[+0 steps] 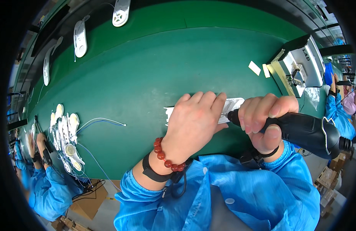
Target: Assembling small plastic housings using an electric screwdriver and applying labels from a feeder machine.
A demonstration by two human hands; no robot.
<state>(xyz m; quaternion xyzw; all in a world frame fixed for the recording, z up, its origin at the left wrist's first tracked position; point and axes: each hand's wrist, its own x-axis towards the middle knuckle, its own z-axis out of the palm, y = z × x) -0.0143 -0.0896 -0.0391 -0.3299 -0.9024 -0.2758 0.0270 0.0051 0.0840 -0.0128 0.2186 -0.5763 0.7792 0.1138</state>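
A long white plastic part (235, 103) lies flat on the green bench, mostly covered by my left hand (195, 119). That hand presses over it with the fingers together, and a white end shows at either side. My right hand (264, 115) is wrapped round a black electric screwdriver (310, 131), held nearly level. Its tip points left at the white part beside my left thumb and index finger. Whether a screw sits under the tip is too small to tell.
White cabled parts (66, 131) lie piled at the left, with a loose cable end (125, 124) reaching inward. An open box with small metal pieces (297, 73) stands at the right, near pale slips (254, 68). More white units (80, 38) sit along the far edge. Co-workers' sleeves (53, 192) show at both sides.
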